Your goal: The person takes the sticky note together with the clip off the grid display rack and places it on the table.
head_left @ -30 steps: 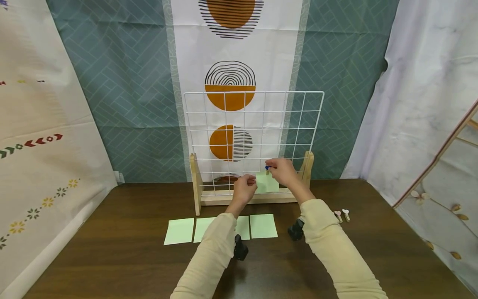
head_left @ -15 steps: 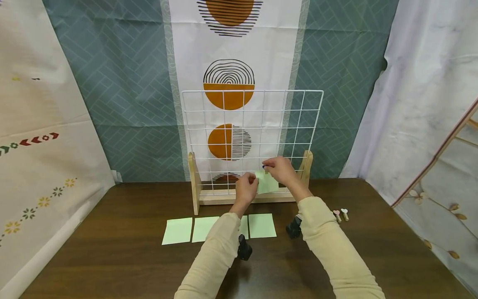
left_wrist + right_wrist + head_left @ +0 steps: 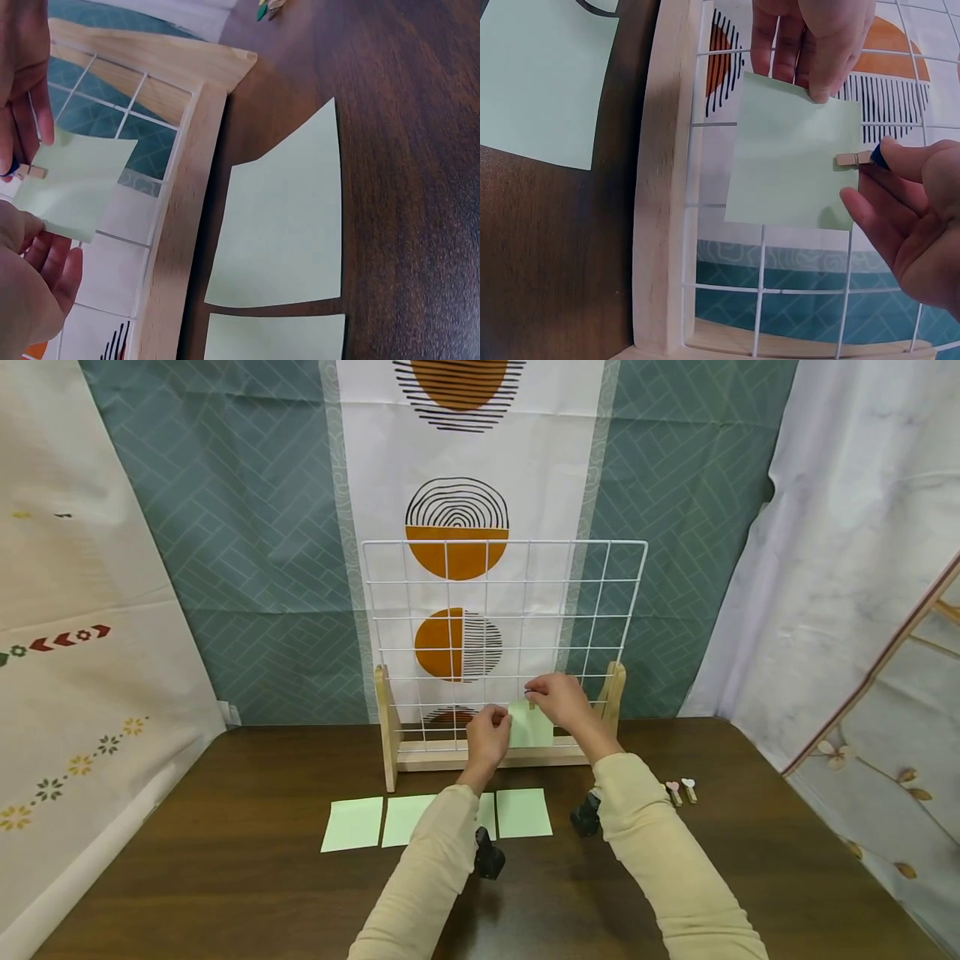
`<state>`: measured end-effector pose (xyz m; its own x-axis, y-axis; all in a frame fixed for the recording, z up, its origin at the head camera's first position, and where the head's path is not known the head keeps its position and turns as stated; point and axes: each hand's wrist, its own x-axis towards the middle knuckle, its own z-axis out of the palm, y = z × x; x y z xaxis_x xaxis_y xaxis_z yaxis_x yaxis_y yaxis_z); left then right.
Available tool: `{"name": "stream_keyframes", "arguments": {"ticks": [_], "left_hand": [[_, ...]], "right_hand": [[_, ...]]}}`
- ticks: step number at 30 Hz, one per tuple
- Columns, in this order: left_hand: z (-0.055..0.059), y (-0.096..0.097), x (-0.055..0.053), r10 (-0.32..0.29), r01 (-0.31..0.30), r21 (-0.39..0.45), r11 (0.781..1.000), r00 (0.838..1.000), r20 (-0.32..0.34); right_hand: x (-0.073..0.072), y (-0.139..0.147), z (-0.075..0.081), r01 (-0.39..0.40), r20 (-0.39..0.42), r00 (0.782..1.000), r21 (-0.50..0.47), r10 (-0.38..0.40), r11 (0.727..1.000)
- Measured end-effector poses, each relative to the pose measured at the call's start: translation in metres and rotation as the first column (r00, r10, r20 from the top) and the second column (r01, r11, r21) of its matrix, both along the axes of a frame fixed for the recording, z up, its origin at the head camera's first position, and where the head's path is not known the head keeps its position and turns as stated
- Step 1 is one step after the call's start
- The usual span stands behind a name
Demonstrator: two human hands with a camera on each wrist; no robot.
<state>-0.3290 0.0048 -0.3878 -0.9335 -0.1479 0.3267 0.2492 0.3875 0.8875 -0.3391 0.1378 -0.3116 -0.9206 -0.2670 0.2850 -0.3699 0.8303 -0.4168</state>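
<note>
A pale green paper note (image 3: 531,727) stands up against the lower part of a white wire grid panel (image 3: 486,582). My left hand (image 3: 487,739) pinches the note's left edge between thumb and fingers. At the top edge, my right hand (image 3: 566,700) pinches a small wooden clothespin (image 3: 847,159) by its blue-topped end. The clothespin's front lies over the face of the note (image 3: 791,161) at that edge, as the right wrist view shows. Grid wires pass behind the paper.
A wooden stand (image 3: 389,731) supports the grid. Several more green notes (image 3: 523,813) lie in a row on the dark table (image 3: 225,860) before it, partly hidden by the left sleeve. Small heart-topped clothespins (image 3: 689,790) lie at the right. A patterned curtain (image 3: 277,552) hangs behind.
The note tilted slightly, then came level again against the grid. The clothespin's blue end has shifted a little and shows less. Both hands keep their pinches, nearly in place.
</note>
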Motion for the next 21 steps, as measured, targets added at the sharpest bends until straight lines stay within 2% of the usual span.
{"name": "stream_keyframes", "arguments": {"ticks": [7, 14, 21], "left_hand": [[0.0017, -0.001, 0.0006, -0.016, 0.016, 0.001, 1.0, 1.0, 0.005], [0.0019, -0.0018, -0.0004, -0.022, 0.022, -0.01, 1.0, 1.0, -0.001], [0.001, -0.0026, -0.0013, -0.031, 0.031, -0.003, 1.0, 0.999, 0.02]], "right_hand": [[-0.0015, 0.002, -0.0039, -0.007, -0.054, 0.999, -0.025, 0.005, 1.0], [-0.0029, 0.0031, -0.0071, 0.004, -0.075, 0.997, -0.044, -0.008, 0.999], [-0.0023, 0.0021, -0.0071, 0.0, -0.108, 0.994, -0.052, -0.005, 0.999]]}}
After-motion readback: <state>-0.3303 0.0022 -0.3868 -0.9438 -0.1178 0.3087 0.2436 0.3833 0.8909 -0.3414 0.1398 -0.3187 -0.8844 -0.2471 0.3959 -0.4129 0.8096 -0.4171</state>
